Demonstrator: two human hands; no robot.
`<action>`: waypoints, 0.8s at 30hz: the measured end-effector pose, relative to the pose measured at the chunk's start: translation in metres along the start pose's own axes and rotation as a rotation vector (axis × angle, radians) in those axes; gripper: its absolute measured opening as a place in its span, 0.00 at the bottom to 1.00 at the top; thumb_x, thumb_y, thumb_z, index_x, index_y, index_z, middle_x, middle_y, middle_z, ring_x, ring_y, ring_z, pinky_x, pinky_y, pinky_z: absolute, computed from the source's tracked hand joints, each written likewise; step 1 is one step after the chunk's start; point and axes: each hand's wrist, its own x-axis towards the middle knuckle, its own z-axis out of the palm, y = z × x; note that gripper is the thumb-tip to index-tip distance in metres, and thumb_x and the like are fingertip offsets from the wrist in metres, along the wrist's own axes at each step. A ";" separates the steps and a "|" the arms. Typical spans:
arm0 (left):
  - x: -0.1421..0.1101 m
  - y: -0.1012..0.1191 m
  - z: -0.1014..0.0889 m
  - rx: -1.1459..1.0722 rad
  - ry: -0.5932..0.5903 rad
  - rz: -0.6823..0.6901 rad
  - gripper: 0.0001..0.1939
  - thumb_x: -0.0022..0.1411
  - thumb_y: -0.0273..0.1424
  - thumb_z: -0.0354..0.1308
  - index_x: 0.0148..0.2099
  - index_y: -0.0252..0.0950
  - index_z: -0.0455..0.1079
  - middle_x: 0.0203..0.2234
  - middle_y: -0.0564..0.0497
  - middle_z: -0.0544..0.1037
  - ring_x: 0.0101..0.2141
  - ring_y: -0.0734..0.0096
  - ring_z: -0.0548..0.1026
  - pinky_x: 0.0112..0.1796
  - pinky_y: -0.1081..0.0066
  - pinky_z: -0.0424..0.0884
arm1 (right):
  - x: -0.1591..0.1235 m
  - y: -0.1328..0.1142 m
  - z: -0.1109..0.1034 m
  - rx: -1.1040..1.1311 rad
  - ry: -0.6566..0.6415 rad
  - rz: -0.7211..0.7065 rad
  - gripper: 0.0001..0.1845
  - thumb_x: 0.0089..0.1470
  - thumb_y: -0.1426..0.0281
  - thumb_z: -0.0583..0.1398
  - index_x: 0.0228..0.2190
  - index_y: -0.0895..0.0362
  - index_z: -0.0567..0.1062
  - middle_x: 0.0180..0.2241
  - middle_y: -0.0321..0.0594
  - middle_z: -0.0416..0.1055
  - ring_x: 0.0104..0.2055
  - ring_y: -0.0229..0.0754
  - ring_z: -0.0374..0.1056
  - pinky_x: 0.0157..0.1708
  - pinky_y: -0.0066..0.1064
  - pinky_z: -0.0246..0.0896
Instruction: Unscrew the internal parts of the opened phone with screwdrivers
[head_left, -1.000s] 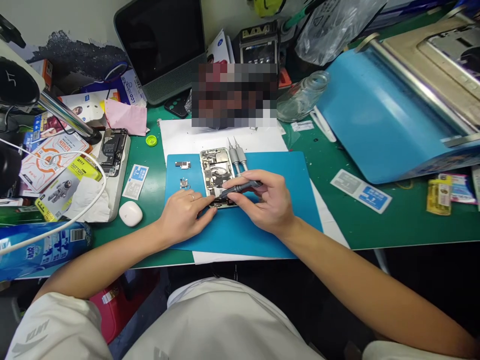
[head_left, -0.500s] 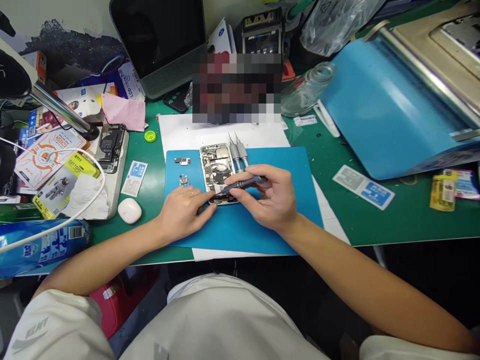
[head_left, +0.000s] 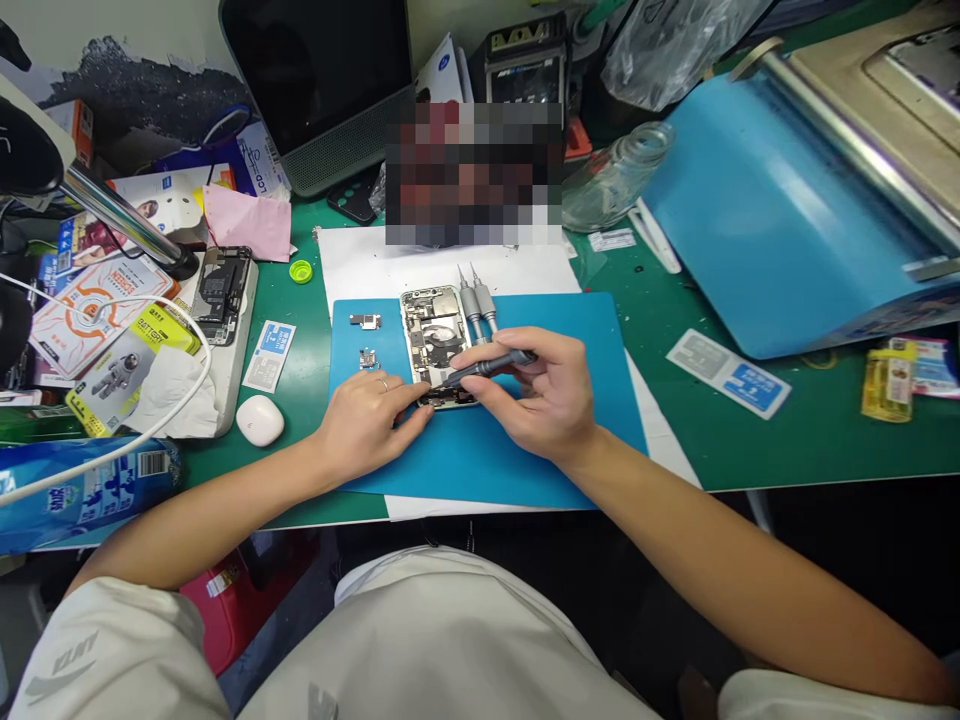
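An opened phone (head_left: 437, 335) with its inner parts bare lies on a blue mat (head_left: 487, 460). My left hand (head_left: 367, 420) steadies its lower left corner, index finger and thumb at the edge. In my right hand (head_left: 544, 395) is a slim dark screwdriver (head_left: 491, 366), pinched between thumb and fingers. It slants down to the left, its tip over the phone's lower part; exact contact cannot be made out. Two grey screwdrivers (head_left: 478, 300) lie side by side at the phone's upper right. Left of the phone rest small metal parts (head_left: 366, 322) and another small part (head_left: 367, 358).
A white earbud case (head_left: 259, 421) and a blue-and-grey card (head_left: 268, 357) sit left of the mat. Another phone body (head_left: 223, 295) lies on a white box beside the lamp post (head_left: 124, 215). A glass jar (head_left: 619, 180) and a blue-covered machine (head_left: 720, 220) stand to the right.
Both hands, the phone and the screwdriver keep nearly the same places. Only a very slight shift of the view shows.
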 end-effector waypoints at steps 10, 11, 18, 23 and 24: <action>0.000 -0.002 0.000 -0.014 0.003 0.006 0.14 0.74 0.36 0.52 0.48 0.36 0.77 0.27 0.52 0.78 0.29 0.68 0.75 0.34 0.68 0.67 | 0.003 -0.003 0.001 0.068 0.009 -0.022 0.32 0.55 0.81 0.65 0.57 0.50 0.64 0.39 0.38 0.80 0.40 0.41 0.80 0.34 0.29 0.79; 0.000 -0.002 0.000 -0.016 0.004 0.011 0.13 0.74 0.35 0.52 0.47 0.36 0.77 0.27 0.52 0.78 0.29 0.68 0.75 0.34 0.68 0.67 | 0.004 -0.003 0.001 0.071 0.010 -0.019 0.32 0.55 0.80 0.66 0.57 0.50 0.64 0.39 0.38 0.80 0.39 0.41 0.80 0.34 0.29 0.79; 0.001 -0.002 0.000 -0.016 -0.012 0.003 0.13 0.75 0.35 0.51 0.45 0.37 0.77 0.26 0.52 0.78 0.29 0.69 0.75 0.34 0.68 0.66 | 0.003 -0.004 0.001 0.047 0.014 0.010 0.29 0.56 0.77 0.66 0.55 0.49 0.64 0.38 0.37 0.80 0.38 0.42 0.80 0.32 0.31 0.79; 0.000 -0.002 0.000 -0.036 -0.015 -0.008 0.13 0.74 0.35 0.52 0.43 0.37 0.77 0.27 0.52 0.77 0.29 0.68 0.75 0.34 0.68 0.66 | 0.002 -0.004 0.000 0.025 0.034 0.013 0.27 0.57 0.75 0.66 0.54 0.50 0.65 0.38 0.38 0.79 0.38 0.41 0.80 0.32 0.30 0.79; 0.000 -0.002 0.000 -0.040 -0.011 -0.006 0.13 0.74 0.35 0.52 0.43 0.37 0.77 0.27 0.52 0.77 0.29 0.68 0.75 0.35 0.68 0.66 | 0.002 -0.004 0.000 0.025 0.034 0.014 0.27 0.57 0.75 0.66 0.54 0.50 0.65 0.38 0.38 0.79 0.37 0.41 0.80 0.32 0.30 0.78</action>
